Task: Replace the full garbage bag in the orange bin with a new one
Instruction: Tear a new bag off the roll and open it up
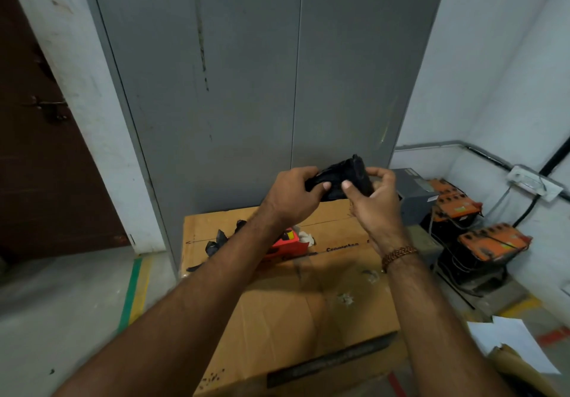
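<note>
A folded black garbage bag [342, 177] is held up in front of the grey metal doors, above a large cardboard box. My left hand [293, 196] grips its left side with curled fingers. My right hand [374, 199] pinches its right side between thumb and fingers. Below my left forearm, the small orange bin [290, 244] lies on the cardboard box, partly hidden by my arm, with white crumpled waste [305, 237] beside it. A black bag [220, 241] lies bunched on the box to the left of the bin.
The cardboard box [308, 304] fills the middle floor area against the grey metal doors [246, 88]. Orange-topped batteries [490, 242] and cables stand at the right wall. White paper [512, 341] lies at lower right. A brown door [37, 149] is at left.
</note>
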